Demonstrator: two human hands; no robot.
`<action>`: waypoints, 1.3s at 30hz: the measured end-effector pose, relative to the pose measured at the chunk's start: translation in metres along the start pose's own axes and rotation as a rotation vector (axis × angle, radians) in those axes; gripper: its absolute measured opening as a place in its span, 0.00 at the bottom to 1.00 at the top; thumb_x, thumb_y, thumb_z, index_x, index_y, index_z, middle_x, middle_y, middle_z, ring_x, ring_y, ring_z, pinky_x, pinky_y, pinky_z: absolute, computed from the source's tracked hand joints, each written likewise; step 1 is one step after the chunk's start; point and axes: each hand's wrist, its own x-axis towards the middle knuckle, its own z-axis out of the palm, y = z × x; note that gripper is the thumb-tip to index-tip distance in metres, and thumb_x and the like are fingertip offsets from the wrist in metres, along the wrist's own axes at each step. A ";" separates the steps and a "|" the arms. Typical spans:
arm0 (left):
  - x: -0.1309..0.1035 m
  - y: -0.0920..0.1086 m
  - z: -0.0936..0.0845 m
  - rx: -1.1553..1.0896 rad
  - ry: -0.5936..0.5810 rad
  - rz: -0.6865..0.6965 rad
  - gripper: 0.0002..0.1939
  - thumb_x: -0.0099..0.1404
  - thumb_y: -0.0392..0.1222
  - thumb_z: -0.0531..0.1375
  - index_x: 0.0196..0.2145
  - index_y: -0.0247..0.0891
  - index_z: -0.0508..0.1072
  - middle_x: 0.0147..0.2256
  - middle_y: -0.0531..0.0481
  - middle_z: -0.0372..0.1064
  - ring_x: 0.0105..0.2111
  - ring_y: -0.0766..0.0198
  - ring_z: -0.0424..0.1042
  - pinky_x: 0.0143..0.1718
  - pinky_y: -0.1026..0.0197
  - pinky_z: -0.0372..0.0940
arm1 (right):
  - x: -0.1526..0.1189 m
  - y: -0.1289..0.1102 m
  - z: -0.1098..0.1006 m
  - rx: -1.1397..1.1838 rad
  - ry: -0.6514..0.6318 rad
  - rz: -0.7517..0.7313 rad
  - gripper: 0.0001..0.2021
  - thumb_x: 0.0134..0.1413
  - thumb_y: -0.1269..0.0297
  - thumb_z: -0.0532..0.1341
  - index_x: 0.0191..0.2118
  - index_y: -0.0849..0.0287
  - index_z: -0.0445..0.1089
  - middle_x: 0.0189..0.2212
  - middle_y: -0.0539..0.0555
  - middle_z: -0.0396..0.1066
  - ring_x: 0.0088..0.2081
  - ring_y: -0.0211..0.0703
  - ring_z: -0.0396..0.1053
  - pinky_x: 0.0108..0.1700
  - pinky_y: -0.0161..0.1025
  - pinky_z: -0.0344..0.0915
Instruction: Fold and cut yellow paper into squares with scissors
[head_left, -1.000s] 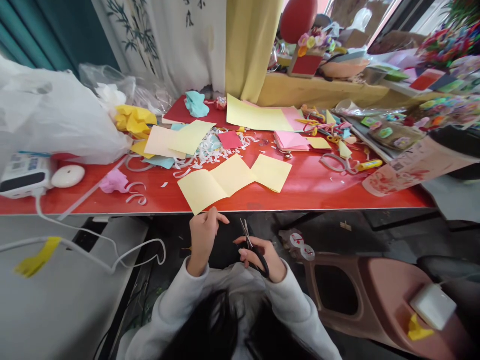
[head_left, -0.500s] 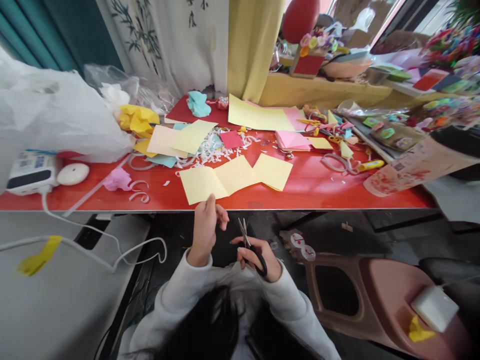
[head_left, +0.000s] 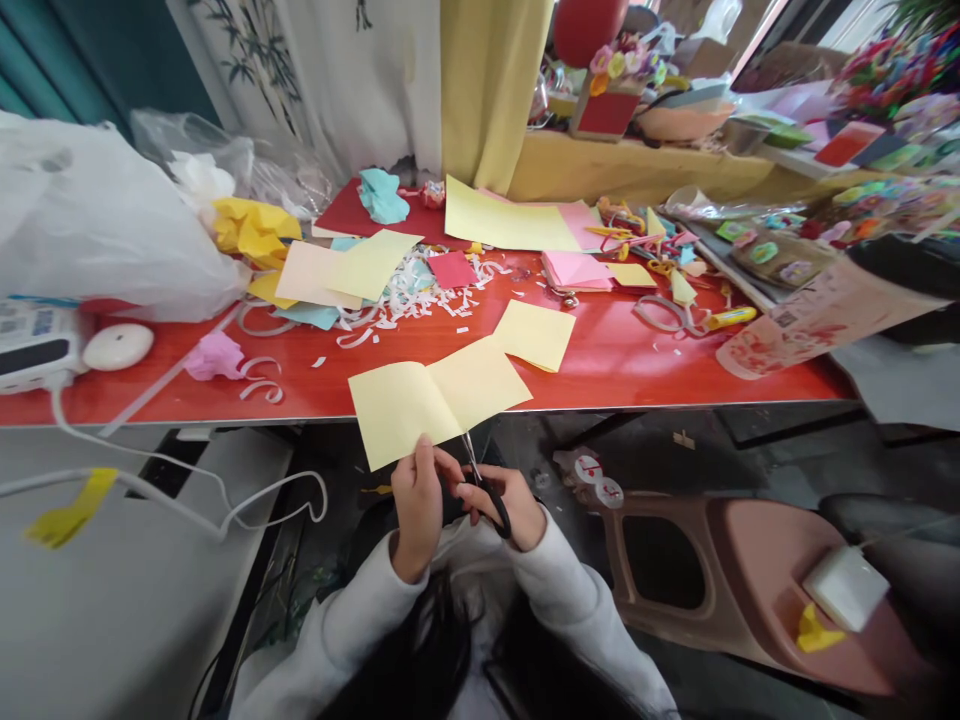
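Note:
My left hand [head_left: 420, 490] pinches the lower edge of a creased pale-yellow paper sheet [head_left: 442, 395], which juts over the front edge of the red table. In my right hand [head_left: 506, 495] is a pair of black-handled scissors [head_left: 484, 482]. Their blades point up and meet the paper's lower edge near its middle crease; whether they have cut in, I cannot tell. Just behind the sheet's right end lies a smaller pale-yellow paper square [head_left: 538, 333] on the table.
Shredded white paper [head_left: 420, 295] and coloured sheets are strewn on the red table [head_left: 315, 385]. A white plastic bag [head_left: 97, 220] bulges at left. At right, a tilted drink cup [head_left: 810, 310] stands near the table's edge. A pinkish chair [head_left: 795, 590] is below right.
The long yellow sheet has come toward me, off the table edge, in my left hand. My right hand has brought the scissors to its lower edge. The small square stays behind.

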 end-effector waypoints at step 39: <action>0.008 -0.015 0.008 0.142 -0.121 -0.067 0.23 0.62 0.53 0.53 0.15 0.38 0.57 0.13 0.59 0.48 0.15 0.72 0.49 0.20 0.65 0.49 | 0.002 0.006 -0.002 0.084 0.144 0.024 0.15 0.37 0.55 0.69 0.21 0.62 0.69 0.10 0.45 0.61 0.11 0.29 0.54 0.14 0.30 0.49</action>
